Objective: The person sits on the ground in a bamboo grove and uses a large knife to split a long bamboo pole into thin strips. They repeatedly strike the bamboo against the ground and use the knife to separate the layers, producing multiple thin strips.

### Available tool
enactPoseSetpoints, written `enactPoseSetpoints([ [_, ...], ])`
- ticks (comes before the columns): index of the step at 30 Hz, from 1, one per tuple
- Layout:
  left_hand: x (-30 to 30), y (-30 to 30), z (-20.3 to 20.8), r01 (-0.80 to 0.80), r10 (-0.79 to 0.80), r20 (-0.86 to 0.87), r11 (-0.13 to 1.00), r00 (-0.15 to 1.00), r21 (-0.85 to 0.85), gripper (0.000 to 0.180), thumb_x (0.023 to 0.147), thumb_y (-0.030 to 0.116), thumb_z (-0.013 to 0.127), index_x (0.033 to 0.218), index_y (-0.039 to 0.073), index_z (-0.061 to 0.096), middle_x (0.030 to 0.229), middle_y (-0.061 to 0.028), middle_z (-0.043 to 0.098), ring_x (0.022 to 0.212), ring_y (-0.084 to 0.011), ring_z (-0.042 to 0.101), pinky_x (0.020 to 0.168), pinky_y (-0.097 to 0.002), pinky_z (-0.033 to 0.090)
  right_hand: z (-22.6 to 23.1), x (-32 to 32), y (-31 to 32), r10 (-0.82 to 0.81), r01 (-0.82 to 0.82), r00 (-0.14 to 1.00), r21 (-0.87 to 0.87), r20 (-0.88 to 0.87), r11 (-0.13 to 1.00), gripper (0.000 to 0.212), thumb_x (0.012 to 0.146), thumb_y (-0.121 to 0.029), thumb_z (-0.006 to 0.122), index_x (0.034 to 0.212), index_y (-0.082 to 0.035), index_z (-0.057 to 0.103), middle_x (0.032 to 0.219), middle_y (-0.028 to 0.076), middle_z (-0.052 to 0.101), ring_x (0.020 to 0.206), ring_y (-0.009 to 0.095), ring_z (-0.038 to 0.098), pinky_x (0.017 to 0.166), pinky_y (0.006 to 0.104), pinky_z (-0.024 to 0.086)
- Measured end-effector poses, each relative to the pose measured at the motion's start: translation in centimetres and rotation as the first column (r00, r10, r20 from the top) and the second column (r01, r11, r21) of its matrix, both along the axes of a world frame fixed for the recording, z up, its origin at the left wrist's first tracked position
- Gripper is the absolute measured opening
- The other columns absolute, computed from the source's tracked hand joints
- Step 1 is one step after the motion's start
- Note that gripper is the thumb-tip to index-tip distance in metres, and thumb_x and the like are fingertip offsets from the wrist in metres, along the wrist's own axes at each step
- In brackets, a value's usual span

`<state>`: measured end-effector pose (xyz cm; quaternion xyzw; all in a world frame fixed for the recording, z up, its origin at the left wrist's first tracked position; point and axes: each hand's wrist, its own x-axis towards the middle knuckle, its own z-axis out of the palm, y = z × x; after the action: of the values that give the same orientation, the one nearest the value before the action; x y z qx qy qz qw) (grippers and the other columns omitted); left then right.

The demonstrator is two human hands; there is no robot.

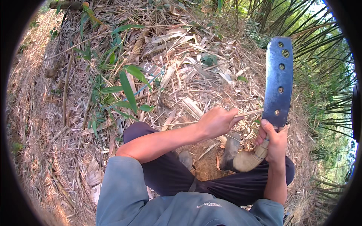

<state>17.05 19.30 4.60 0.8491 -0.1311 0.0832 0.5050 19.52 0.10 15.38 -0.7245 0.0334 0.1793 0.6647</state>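
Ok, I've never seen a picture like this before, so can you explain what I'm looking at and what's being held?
There's no machine here, just a person working bare-handed. The single picture comes from a wide fisheye camera on their head, looking down, so edges bend and the corners go black. The left hand grips a thin pale strip, its end at the blade's edge. The right hand holds a large knife upward; it has a row of holes and a curved handle. Dry leaves cover much of the ground, with green leaves to the left.
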Motion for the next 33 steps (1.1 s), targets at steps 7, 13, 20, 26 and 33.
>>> enactPoseSetpoints([
  [7, 0.6, -0.3, -0.7, -0.006, 0.005, 0.018, 0.999, 1.000, 0.038, 0.034, 0.101, 0.032, 0.061, 0.083, 0.004, 0.054, 0.048, -0.0172, 0.051, 0.044, -0.0381, 0.057, 0.042, -0.0467, 0.043, -0.1, 0.1, -0.3, 0.024, -0.025, 0.999, 0.034, 0.046, 0.999, 0.008, 0.094, -0.008, 0.066, 0.093, -0.002, 0.062, 0.061, 0.003, 0.054, 0.048, 0.012, 0.051, 0.045, 0.0275, 0.044],
  [13, 1.7, 0.4, 0.1, -0.039, 0.033, 0.110, 0.998, 0.993, 0.047, 0.031, 0.100, 0.031, 0.062, 0.085, 0.005, 0.055, 0.051, -0.0168, 0.053, 0.047, -0.0377, 0.058, 0.045, -0.0469, 0.044, 0.8, 0.4, 0.4, 0.028, -0.030, 0.993, 0.023, 0.112, 0.999, 0.008, 0.095, -0.008, 0.065, 0.093, -0.001, 0.061, 0.061, 0.004, 0.054, 0.048, 0.013, 0.054, 0.046, 0.0273, 0.045],
  [20, 2.6, 2.1, 1.2, -0.048, 0.034, 0.155, 0.995, 0.987, 0.089, 0.021, 0.093, 0.025, 0.062, 0.090, 0.004, 0.058, 0.058, -0.0176, 0.060, 0.055, -0.0386, 0.063, 0.054, -0.0491, 0.048, 0.5, 0.2, 1.5, -0.051, 0.042, 0.985, 0.060, 0.163, 0.997, 0.011, 0.096, -0.010, 0.065, 0.094, 0.000, 0.061, 0.064, 0.004, 0.054, 0.052, 0.013, 0.053, 0.047, 0.0274, 0.044],
  [26, 3.4, 4.3, 3.3, -0.137, 0.098, 0.252, 0.980, 0.963, 0.142, 0.020, 0.085, 0.022, 0.054, 0.090, 0.003, 0.056, 0.056, -0.0161, 0.056, 0.055, -0.0383, 0.062, 0.056, -0.0505, 0.049, 2.6, -0.4, 3.2, -0.047, 0.047, 0.956, 0.004, 0.290, 0.999, 0.012, 0.097, -0.010, 0.065, 0.095, 0.001, 0.061, 0.065, 0.004, 0.054, 0.052, 0.013, 0.053, 0.047, 0.0273, 0.043],
  [33, 2.6, 7.9, 8.5, -0.286, 0.267, 0.311, 0.958, 0.912, 0.018, 0.020, 0.083, 0.021, 0.054, 0.091, 0.003, 0.054, 0.054, -0.0162, 0.055, 0.052, -0.0397, 0.060, 0.056, -0.0517, 0.050, 7.4, 3.1, 6.3, 0.080, -0.095, 0.903, 0.016, 0.422, 0.995, 0.020, 0.100, -0.016, 0.062, 0.109, 0.003, 0.063, 0.065, 0.003, 0.050, 0.052, 0.012, 0.050, 0.047, 0.0253, 0.041],
])
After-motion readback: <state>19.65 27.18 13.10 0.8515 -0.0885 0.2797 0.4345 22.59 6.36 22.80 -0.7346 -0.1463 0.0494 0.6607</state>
